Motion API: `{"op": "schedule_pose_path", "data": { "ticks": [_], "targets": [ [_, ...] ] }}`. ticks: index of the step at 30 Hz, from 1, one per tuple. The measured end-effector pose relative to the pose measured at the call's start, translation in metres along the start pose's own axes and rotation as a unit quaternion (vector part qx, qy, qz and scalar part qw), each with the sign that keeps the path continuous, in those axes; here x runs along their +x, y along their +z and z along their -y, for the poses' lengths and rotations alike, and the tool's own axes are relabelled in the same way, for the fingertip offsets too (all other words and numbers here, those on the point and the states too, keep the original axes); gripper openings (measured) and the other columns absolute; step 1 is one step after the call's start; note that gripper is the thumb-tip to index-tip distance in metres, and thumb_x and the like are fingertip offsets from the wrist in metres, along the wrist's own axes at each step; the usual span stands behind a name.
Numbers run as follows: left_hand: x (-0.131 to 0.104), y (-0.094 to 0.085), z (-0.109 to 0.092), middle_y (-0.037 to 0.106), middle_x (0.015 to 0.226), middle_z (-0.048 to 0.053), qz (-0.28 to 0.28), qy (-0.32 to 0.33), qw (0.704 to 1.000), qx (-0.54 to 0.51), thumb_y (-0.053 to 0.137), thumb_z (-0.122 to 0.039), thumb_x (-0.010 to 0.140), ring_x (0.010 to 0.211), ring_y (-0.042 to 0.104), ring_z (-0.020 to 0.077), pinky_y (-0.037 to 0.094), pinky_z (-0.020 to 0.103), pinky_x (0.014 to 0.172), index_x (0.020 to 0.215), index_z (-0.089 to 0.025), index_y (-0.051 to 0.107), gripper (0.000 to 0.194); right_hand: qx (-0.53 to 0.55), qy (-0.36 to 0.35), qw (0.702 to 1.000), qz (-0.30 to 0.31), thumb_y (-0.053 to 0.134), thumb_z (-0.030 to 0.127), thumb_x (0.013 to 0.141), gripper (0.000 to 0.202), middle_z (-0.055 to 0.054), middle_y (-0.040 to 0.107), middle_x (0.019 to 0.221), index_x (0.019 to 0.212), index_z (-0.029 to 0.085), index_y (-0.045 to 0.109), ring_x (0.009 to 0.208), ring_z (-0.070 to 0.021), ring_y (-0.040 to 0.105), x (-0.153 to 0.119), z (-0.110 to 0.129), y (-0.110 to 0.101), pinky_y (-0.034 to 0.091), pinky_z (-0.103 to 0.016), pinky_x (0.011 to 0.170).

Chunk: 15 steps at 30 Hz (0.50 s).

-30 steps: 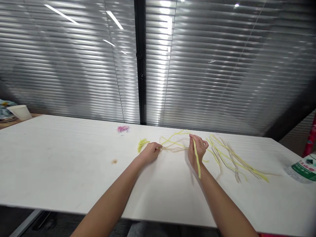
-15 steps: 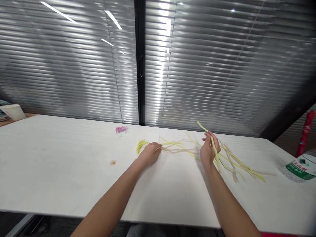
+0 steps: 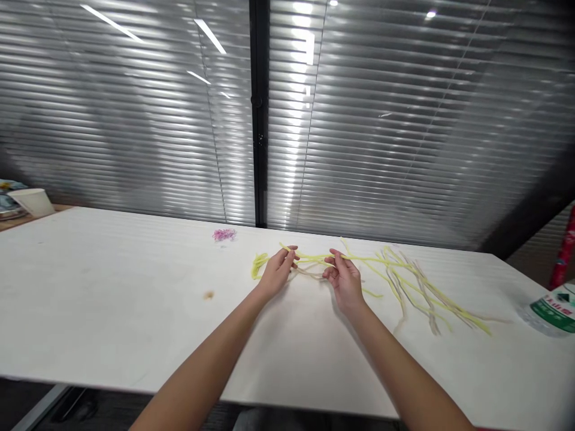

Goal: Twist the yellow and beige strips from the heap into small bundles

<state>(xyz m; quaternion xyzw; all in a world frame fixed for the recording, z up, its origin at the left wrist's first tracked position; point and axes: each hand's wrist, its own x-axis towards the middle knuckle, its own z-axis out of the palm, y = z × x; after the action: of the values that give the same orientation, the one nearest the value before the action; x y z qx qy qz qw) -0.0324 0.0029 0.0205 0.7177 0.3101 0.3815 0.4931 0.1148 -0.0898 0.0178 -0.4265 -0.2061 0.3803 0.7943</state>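
My left hand (image 3: 277, 271) pinches a yellow yarn strand (image 3: 311, 257) near its end, a short tip sticking out past the thumb. My right hand (image 3: 345, 280) grips the same strand a little further right, so it runs nearly straight between both hands. Below it, beige yarn (image 3: 309, 273) and more yellow yarn pass between the hands. A small looped yellow bundle (image 3: 258, 265) lies just left of my left hand. Several loose yellow and beige strands (image 3: 431, 293) fan out over the table to the right of my right hand.
The white table (image 3: 135, 299) reaches back to the window blinds (image 3: 381, 120). A tangle of pink-purple thread (image 3: 224, 234) lies near its back edge, a brown stain (image 3: 209, 295) nearer. A clear bottle with a green label (image 3: 554, 308) is at right; a white cup (image 3: 36, 202) stands far left.
My right hand has moved left, close to my left hand, bringing a yellow strand across. My left hand has lifted slightly and now pinches that strand. The view has shifted a little.
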Motion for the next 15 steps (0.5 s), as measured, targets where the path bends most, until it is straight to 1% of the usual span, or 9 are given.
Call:
{"op": "schedule_pose_path", "data": {
  "ticks": [3,5,9,12,15],
  "targets": [
    [0.003,0.000,-0.001,0.059,0.085,0.006,-0.030,-0.008,0.996,-0.083,0.045,-0.054,0.085,0.066,0.055,0.0106,0.046,0.024,0.063,0.105,-0.014,0.062,0.048,-0.057,0.007,0.998,-0.038,0.076,0.046,0.061,0.044,0.000,0.060,0.080,0.091,0.015,0.066,0.050,-0.0052,0.049,0.005,-0.006,-0.004,0.042,-0.021,0.049],
    [0.004,0.000,-0.001,0.056,0.082,0.004,-0.042,-0.023,0.991,-0.128,0.051,-0.053,0.082,0.064,0.052,0.0086,0.046,0.022,0.062,0.097,-0.015,0.063,0.043,-0.099,0.008,0.994,-0.054,0.074,0.047,0.061,0.043,-0.001,0.059,0.078,0.087,0.014,0.066,0.050,-0.0049,0.047,0.008,-0.010,-0.007,0.040,-0.020,0.047],
    [0.004,0.001,-0.002,0.053,0.082,0.002,-0.041,-0.065,0.975,-0.207,0.060,-0.053,0.076,0.065,0.054,0.0075,0.047,0.021,0.062,0.094,-0.014,0.063,0.043,-0.186,-0.010,0.981,-0.049,0.069,0.049,0.065,0.042,-0.003,0.059,0.076,0.083,0.012,0.064,0.049,-0.0062,0.046,0.013,-0.019,-0.013,0.036,-0.021,0.045],
    [0.004,0.002,-0.002,0.051,0.074,0.001,-0.041,-0.081,0.970,-0.226,0.063,-0.053,0.074,0.063,0.055,0.0075,0.047,0.021,0.063,0.093,-0.013,0.063,0.043,-0.262,-0.071,0.962,-0.041,0.064,0.048,0.071,0.041,-0.002,0.060,0.075,0.094,0.014,0.061,0.051,-0.0079,0.049,0.015,-0.023,-0.017,0.040,-0.023,0.049],
    [0.003,0.001,-0.001,0.053,0.071,0.001,-0.040,-0.093,0.966,-0.237,0.065,-0.051,0.073,0.064,0.055,0.0081,0.046,0.021,0.063,0.088,-0.013,0.063,0.041,-0.320,-0.135,0.937,-0.042,0.053,0.050,0.081,0.042,-0.003,0.060,0.084,0.107,0.017,0.057,0.052,-0.0089,0.051,0.015,-0.024,-0.020,0.043,-0.025,0.054]
  ]
}}
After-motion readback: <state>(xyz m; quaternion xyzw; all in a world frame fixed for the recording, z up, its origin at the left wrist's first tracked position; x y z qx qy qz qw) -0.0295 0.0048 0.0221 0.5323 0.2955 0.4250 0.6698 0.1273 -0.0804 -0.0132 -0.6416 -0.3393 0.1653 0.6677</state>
